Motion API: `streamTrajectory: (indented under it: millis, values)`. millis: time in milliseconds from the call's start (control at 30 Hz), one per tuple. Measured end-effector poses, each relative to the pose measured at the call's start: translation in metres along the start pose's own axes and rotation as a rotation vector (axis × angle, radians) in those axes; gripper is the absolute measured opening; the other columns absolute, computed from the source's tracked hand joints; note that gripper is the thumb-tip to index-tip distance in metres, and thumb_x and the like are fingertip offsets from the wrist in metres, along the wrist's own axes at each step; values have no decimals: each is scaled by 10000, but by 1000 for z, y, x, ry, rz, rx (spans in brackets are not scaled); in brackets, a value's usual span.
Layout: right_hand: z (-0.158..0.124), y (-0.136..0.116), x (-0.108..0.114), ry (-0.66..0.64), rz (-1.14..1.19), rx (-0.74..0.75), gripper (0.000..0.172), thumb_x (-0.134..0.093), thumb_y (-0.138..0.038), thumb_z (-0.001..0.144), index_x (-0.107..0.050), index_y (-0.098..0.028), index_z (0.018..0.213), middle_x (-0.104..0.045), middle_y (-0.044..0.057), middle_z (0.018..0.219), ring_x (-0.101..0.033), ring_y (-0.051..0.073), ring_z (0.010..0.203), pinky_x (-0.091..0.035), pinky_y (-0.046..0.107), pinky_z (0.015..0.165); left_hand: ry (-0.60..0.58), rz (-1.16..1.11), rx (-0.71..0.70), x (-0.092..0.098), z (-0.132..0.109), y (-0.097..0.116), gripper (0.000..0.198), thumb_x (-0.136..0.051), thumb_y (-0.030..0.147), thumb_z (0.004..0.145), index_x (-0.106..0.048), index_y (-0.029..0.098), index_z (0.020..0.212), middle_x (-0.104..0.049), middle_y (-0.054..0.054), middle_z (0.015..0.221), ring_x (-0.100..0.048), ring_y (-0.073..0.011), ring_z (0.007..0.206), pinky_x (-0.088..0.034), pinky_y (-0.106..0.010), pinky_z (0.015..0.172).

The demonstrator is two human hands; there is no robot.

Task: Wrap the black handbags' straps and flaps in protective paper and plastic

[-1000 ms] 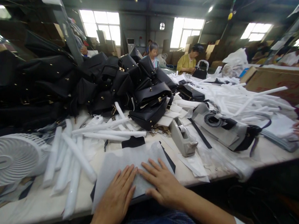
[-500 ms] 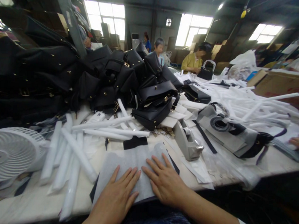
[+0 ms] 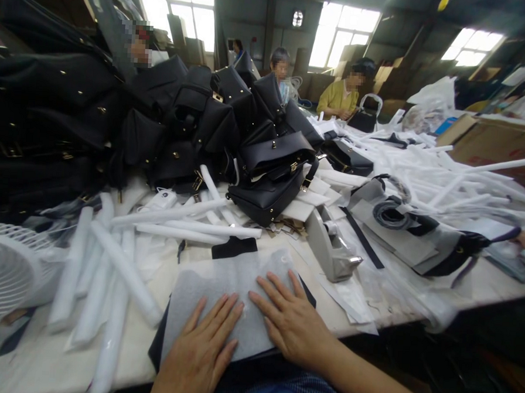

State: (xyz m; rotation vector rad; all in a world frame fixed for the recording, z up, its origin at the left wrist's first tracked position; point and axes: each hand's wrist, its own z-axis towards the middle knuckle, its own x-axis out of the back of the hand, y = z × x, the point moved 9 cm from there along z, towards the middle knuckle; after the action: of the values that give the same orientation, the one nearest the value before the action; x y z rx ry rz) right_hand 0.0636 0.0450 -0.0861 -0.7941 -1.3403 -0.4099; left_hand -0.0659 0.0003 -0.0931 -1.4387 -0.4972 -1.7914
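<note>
A thin white foam sheet (image 3: 214,273) lies over a black bag (image 3: 158,332) at the table's near edge; only the bag's dark edges and a black flap (image 3: 234,248) beyond the sheet show. My left hand (image 3: 204,337) rests flat on the sheet's left half, fingers spread. On its right half my right hand (image 3: 289,315) lies flat too, fingers apart. Neither hand grasps anything. Just right of the sheet stands a grey tape dispenser (image 3: 332,247).
Black bags (image 3: 205,117) are heaped at the back left. White foam rolls (image 3: 122,265) lie left of the sheet, beside a white fan (image 3: 5,277). More foam rolls (image 3: 448,183) pile up at the right, near a cardboard box (image 3: 503,144). A co-worker (image 3: 338,98) sits across the table.
The view has tilted down and shifted slightly. Both hands stay flat on the foam sheet, nearly in the same places, and the sheet looks smoother under them.
</note>
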Motion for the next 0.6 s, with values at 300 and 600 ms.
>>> streamTrajectory:
  millis: [300, 600]
  values:
    - [-4, -11, -8, -107, 146, 220, 479, -328, -255, 1029, -293, -283, 1506, -378, 1, 1544, -316, 217, 1428, -188, 505, 1193, 47, -5, -39, 2, 0, -1, 550, -517, 336, 927, -421, 147, 1435, -462, -42, 1494, -392, -190, 1392, -73, -397, 1224]
    - [0, -10, -1, -76, 197, 186, 431, -329, -286, 1039, -388, -248, 1464, -474, 28, 1484, -383, 198, 1393, -198, 464, 1192, 92, 2, -46, 6, -4, -2, 562, -545, 326, 910, -421, 179, 1438, -489, -24, 1468, -478, -196, 1334, -274, -395, 1178]
